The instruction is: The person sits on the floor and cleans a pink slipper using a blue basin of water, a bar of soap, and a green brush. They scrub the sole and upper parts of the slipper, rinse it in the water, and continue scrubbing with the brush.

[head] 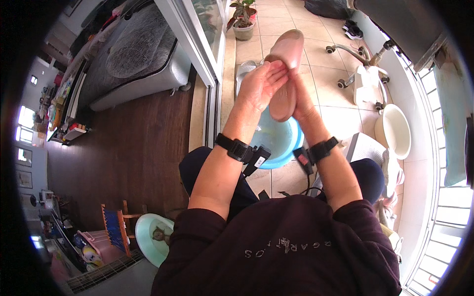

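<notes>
A pink closed-toe slipper (290, 51) is held up over a light-blue plastic basin (282, 162), its toe pointing away from me and its insole facing up. My left hand (260, 86) lies against the left side of the slipper, palm partly turned up. Its fingers stretch across to the foot opening, so whether they grip is unclear. On the right side, my right hand (304, 101) supports the slipper, with its fingers mostly hidden by it. The basin seems to hold water, between my knees.
Grey slippers (244, 67) rest beyond the basin, beside the sliding door frame (207, 70). A potted plant (243, 31) stands farther off. To the right are a wheeled chair base (364, 61) and a cream basin (393, 131). A pale green tub (146, 236) is behind my left side.
</notes>
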### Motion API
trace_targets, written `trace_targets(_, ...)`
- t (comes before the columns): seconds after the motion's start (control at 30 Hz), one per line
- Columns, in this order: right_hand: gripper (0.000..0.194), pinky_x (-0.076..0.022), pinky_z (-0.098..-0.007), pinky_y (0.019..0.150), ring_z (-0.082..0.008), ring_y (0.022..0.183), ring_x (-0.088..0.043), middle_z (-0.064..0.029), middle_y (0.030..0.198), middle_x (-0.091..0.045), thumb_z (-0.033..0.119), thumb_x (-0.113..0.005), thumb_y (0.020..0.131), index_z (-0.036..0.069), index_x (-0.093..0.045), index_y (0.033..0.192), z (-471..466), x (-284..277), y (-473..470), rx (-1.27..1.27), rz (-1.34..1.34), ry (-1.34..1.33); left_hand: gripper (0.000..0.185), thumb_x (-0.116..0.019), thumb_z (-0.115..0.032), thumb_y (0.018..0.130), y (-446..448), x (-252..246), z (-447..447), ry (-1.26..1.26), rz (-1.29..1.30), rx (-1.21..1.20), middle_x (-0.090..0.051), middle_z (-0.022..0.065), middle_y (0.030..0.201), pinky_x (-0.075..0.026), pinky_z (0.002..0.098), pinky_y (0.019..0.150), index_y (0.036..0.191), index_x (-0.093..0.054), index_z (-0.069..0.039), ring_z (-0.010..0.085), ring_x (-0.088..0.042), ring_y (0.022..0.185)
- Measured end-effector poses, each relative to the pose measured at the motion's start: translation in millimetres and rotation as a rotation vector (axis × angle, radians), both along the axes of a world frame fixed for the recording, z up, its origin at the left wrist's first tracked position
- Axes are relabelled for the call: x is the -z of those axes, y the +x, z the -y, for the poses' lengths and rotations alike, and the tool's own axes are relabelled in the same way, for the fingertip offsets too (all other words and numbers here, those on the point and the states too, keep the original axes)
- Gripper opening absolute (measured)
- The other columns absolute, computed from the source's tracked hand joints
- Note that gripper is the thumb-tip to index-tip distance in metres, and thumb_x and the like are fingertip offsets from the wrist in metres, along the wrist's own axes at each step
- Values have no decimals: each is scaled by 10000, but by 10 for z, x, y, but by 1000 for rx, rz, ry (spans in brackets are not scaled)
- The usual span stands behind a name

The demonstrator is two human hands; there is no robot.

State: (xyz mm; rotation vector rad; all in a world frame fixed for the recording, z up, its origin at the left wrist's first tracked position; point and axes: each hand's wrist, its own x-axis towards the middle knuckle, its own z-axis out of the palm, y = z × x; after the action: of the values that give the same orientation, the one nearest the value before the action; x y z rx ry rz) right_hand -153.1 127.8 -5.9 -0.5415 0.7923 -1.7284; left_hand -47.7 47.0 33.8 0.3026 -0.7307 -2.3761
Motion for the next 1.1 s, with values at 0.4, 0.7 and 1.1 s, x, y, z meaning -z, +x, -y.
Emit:
trace_targets(0.4, 641, -547, -323, 772, -206, 947, -652, -144, 1139, -645, 562, -480, 962, 17, -551, 1291, -65, -258, -12, -54, -146, 193, 865, -359, -760, 885, 55, 36, -3, -150, -72, -95, -580, 156, 1251, -518, 390, 913, 1349, -441, -35, 260, -592, 1107)
trace_targets(0.7, 290, -520, -380, 777, -319, 884, -651, -149, 1035, -681, 243, -600, 898, -7, -672, 1027, -203, -583, 77, 435, -1381, 369, 831, -396, -681, 857, 118, -137, 60, -113, -120, -120, -568, 193, 1265, -502, 489, 923, 1349, -457, -14, 347, -596, 1110)
trace_targets(1.1, 412, -318, -454, 1093, -411, 1305, -405, -238, 1354, -479, 102, -446, 901, -35, -497, 1286, 43, -580, 347, 424, -1527, -307, 683, -595, -520, 852, 152, -156, -107, -195, -28, 3, -588, 152, 1164, -488, 364, 908, 1271, -491, 10, 253, -594, 1036)
